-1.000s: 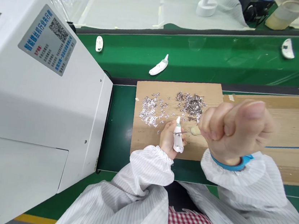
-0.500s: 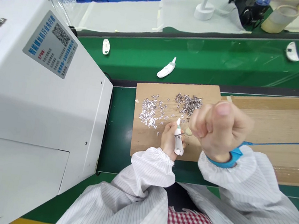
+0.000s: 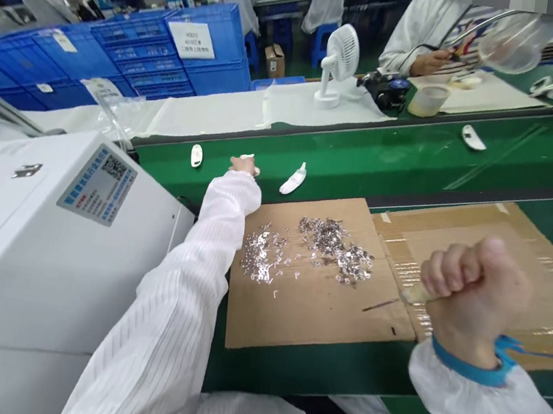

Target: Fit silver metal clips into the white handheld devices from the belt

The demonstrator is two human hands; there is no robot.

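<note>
My left hand [image 3: 241, 164] reaches out over the green conveyor belt, its fingers closed around a white plastic device housing [image 3: 247, 156], mostly hidden by the hand. To its right on the belt lies a similar white housing with a tapered tip [image 3: 294, 179]; a small white oval part [image 3: 197, 155] lies to its left. My right hand [image 3: 478, 292] is a fist around the pale handle of a screwdriver [image 3: 379, 305], whose thin shaft points left over the cardboard sheet [image 3: 293, 320]. On that cardboard are a heap of small metal parts [image 3: 335, 244] and scattered shiny metal pieces [image 3: 263, 252].
A large white machine [image 3: 17, 222] stands at the left. Past the belt are a white fan [image 3: 337, 60], a plastic cup [image 3: 428, 101] and blue crates [image 3: 139, 49]. Another white part [image 3: 473, 138] lies on the belt at right. A co-worker's hand [image 3: 431, 63] is across the line.
My left hand has moved from over the cardboard forward and left to the belt with the white housing. My right hand, with the screwdriver, has drawn away to the right. The view has tilted up.
</note>
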